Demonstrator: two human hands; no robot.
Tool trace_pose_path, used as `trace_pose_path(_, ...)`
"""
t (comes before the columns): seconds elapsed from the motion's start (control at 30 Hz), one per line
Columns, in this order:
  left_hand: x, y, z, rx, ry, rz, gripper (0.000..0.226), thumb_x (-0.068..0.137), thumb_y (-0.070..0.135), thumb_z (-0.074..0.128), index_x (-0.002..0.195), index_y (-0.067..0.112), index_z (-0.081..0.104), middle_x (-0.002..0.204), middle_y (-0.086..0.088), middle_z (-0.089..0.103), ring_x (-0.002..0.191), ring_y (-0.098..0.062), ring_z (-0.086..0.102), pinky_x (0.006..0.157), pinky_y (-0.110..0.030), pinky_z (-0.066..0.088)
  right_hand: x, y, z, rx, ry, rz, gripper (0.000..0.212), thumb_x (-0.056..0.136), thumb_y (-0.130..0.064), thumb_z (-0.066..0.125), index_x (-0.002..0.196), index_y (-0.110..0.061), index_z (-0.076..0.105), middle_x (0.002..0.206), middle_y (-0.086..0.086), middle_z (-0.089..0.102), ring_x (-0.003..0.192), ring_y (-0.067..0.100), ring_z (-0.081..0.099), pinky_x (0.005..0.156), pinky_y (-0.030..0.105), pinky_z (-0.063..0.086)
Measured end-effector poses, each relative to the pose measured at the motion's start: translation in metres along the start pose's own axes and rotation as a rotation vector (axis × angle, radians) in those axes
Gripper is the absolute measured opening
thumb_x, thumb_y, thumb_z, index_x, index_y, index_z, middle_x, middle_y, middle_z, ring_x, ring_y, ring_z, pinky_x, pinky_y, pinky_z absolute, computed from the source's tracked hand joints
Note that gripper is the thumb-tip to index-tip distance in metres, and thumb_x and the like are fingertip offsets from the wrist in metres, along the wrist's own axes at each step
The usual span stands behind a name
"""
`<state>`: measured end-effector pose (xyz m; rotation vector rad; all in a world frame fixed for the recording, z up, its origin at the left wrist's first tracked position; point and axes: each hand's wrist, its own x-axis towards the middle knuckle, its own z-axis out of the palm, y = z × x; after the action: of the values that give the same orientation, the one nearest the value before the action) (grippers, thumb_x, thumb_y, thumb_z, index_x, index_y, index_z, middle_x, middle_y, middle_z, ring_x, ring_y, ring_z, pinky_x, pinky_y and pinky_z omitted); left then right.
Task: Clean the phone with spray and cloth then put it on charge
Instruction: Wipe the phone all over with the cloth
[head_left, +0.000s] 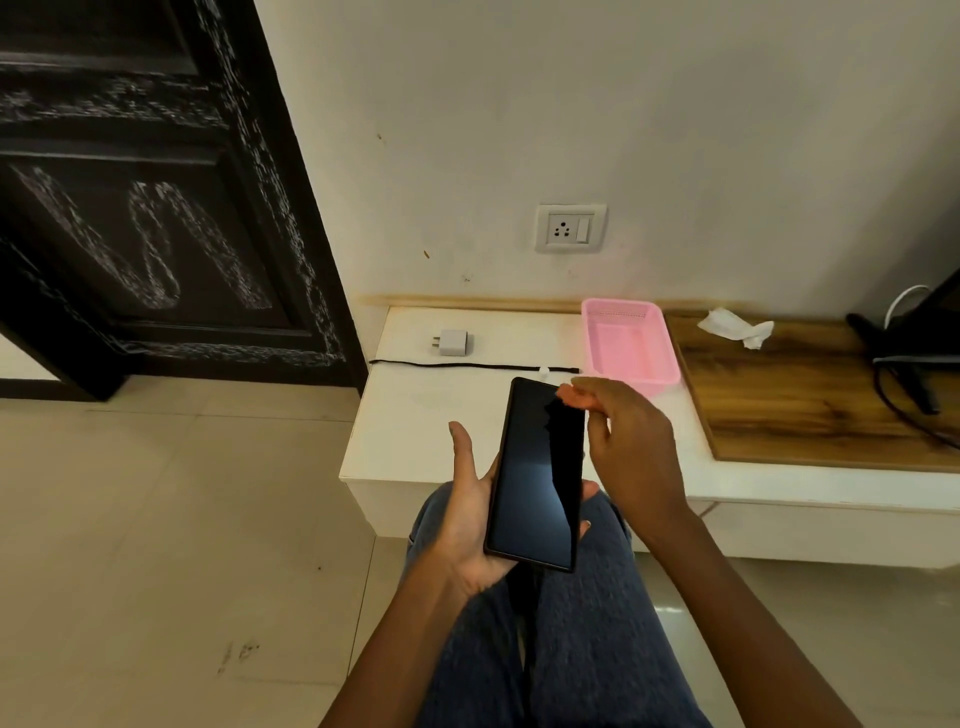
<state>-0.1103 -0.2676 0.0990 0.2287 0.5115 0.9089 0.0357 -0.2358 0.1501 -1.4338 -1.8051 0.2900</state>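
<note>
A black phone (537, 478) with a dark screen lies face up in my left hand (467, 519), whose palm cradles it from below with fingers curled round its right edge. My right hand (623, 441) hovers at the phone's top right corner, thumb and fingers pinched close together by the edge; whether they hold anything I cannot tell. A white charger plug (452, 343) and a black cable (467, 365) lie on the white low table (415, 441). A crumpled white cloth (735, 327) sits on the wooden board (810, 400). No spray bottle is visible.
A pink plastic basket (628, 343) stands on the table behind the phone. A wall socket (570, 228) is above the table. Black equipment with cables (904, 358) occupies the far right. A dark carved door (156, 208) is on the left, tiled floor below.
</note>
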Motion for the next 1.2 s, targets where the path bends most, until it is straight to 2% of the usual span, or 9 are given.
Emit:
trace_pose_path(0.1, 0.001, 0.001, -0.003, 0.027, 0.025, 0.019, 0.089, 0.066, 0.086, 0.036, 0.121, 0.022, 0.067, 0.128, -0.018, 0.063, 0.115, -0.037, 0.061, 0.086, -0.053, 0.054, -0.011, 0.000, 0.011, -0.089, -0.053, -0.120, 0.035, 0.070, 0.020, 0.062, 0.103, 0.008, 0.066, 0.105, 0.026, 0.067, 0.105, 0.036, 0.061, 0.095, 0.024, 0.044)
trace_pose_path(0.2, -0.001, 0.004, -0.007, 0.011, 0.028, 0.037, 0.090, 0.063, 0.086, 0.039, 0.122, 0.022, 0.066, 0.125, -0.019, 0.064, 0.111, -0.037, 0.063, 0.081, -0.052, 0.056, -0.024, 0.001, 0.016, -0.211, -0.117, -0.203, 0.049, 0.060, 0.022, 0.068, 0.107, 0.008, 0.065, 0.112, 0.023, 0.065, 0.106, 0.040, 0.060, 0.095, 0.049, 0.041)
trace_pose_path(0.37, -0.002, 0.002, -0.007, 0.085, 0.021, 0.017, 0.092, 0.066, 0.087, 0.032, 0.124, 0.023, 0.065, 0.125, -0.018, 0.064, 0.112, -0.036, 0.063, 0.085, -0.051, 0.055, -0.028, 0.007, 0.004, -0.283, -0.138, -0.195, 0.062, 0.051, 0.013, 0.079, 0.111, 0.001, 0.066, 0.115, 0.013, 0.067, 0.103, 0.033, 0.063, 0.088, 0.043, 0.051)
trace_pose_path(0.47, 0.001, -0.002, -0.005, 0.167, 0.036, -0.012, 0.088, 0.069, 0.086, 0.025, 0.116, 0.027, 0.069, 0.119, -0.014, 0.068, 0.111, -0.031, 0.064, 0.094, -0.051, 0.050, -0.017, 0.005, 0.003, -0.280, -0.062, -0.153, 0.044, 0.062, 0.008, 0.062, 0.105, 0.004, 0.068, 0.109, 0.017, 0.068, 0.099, 0.037, 0.064, 0.088, 0.042, 0.048)
trace_pose_path(0.57, 0.002, -0.004, -0.006, 0.176, 0.048, -0.023, 0.083, 0.067, 0.085, 0.031, 0.111, 0.028, 0.072, 0.117, -0.012, 0.070, 0.107, -0.028, 0.067, 0.086, -0.048, 0.056, -0.014, -0.003, 0.008, -0.259, -0.035, -0.180, 0.032, 0.068, 0.007, 0.060, 0.098, 0.004, 0.071, 0.102, 0.018, 0.070, 0.097, 0.035, 0.065, 0.091, 0.039, 0.042)
trace_pose_path(0.73, 0.001, 0.000, -0.014, 0.143, 0.058, -0.009, 0.086, 0.065, 0.087, 0.032, 0.110, 0.026, 0.073, 0.116, -0.013, 0.070, 0.106, -0.028, 0.067, 0.080, -0.041, 0.058, -0.036, 0.002, 0.008, -0.201, -0.178, -0.239, 0.044, 0.061, 0.015, 0.074, 0.103, 0.004, 0.069, 0.109, 0.017, 0.068, 0.102, 0.033, 0.063, 0.094, 0.040, 0.045)
trace_pose_path(0.83, 0.002, 0.000, -0.013, 0.158, 0.067, -0.014, 0.091, 0.067, 0.088, 0.027, 0.116, 0.024, 0.070, 0.122, -0.016, 0.067, 0.112, -0.031, 0.063, 0.091, -0.048, 0.054, -0.031, 0.008, -0.001, -0.176, -0.151, -0.156, 0.048, 0.057, 0.019, 0.069, 0.102, 0.004, 0.069, 0.106, 0.020, 0.068, 0.101, 0.030, 0.062, 0.089, 0.023, 0.047)
trace_pose_path(1.07, 0.004, -0.003, -0.011, 0.168, 0.073, -0.019, 0.084, 0.064, 0.087, 0.033, 0.107, 0.027, 0.074, 0.114, -0.012, 0.071, 0.103, -0.027, 0.069, 0.077, -0.040, 0.058, -0.025, 0.002, 0.014, -0.206, -0.077, -0.217, 0.036, 0.063, 0.018, 0.067, 0.095, 0.003, 0.072, 0.103, 0.015, 0.070, 0.099, 0.029, 0.064, 0.089, 0.025, 0.044)
trace_pose_path(1.2, 0.001, 0.001, -0.017, 0.139, 0.078, 0.001, 0.090, 0.063, 0.088, 0.032, 0.111, 0.023, 0.073, 0.118, -0.015, 0.069, 0.105, -0.029, 0.068, 0.077, -0.040, 0.058, -0.043, 0.011, 0.016, -0.122, -0.138, -0.232, 0.031, 0.072, 0.005, 0.060, 0.101, 0.002, 0.069, 0.108, 0.014, 0.069, 0.100, 0.032, 0.064, 0.084, 0.044, 0.054)
